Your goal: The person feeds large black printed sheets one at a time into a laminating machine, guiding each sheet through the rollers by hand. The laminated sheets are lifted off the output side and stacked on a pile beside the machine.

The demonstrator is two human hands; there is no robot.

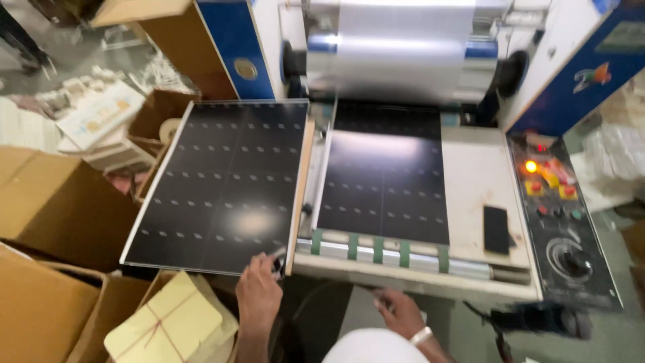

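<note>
Nearest us, the left hand (259, 292) reaches up to the near right corner of the stack (225, 181) of glossy black sheets, fingers pinched on something small and pale at that corner, though whether the grip has a sheet edge or only rests there, I cannot tell. Right hand (401, 312) hangs low under the near lip of the feed table (477, 181), fingers loosely curled and holding nothing, a pale band at the wrist. One black sheet (383, 185) lies flat on that table, far end running under the shiny film roll (403, 50), near edge over the green-banded roller (376, 250). Risk, as I judge it: these sheets are slick and thin, so a corner lift could drag two at once or let one slide off the tilted board toward the cartons (60, 202) at left. A skewed feed would wrinkle under the film. Fingers near the roller could get nipped. Gloss also shows every smudge. Textures: mirror-like film, satin black card with faint rows of pale marks, matte cream tabletop, rough brown cardboard, a string-tied yellow bundle (168, 323) near left. Far right sits the control panel (561, 215), one lamp glowing orange, and a small black slab (496, 230) lies beside it.
</note>
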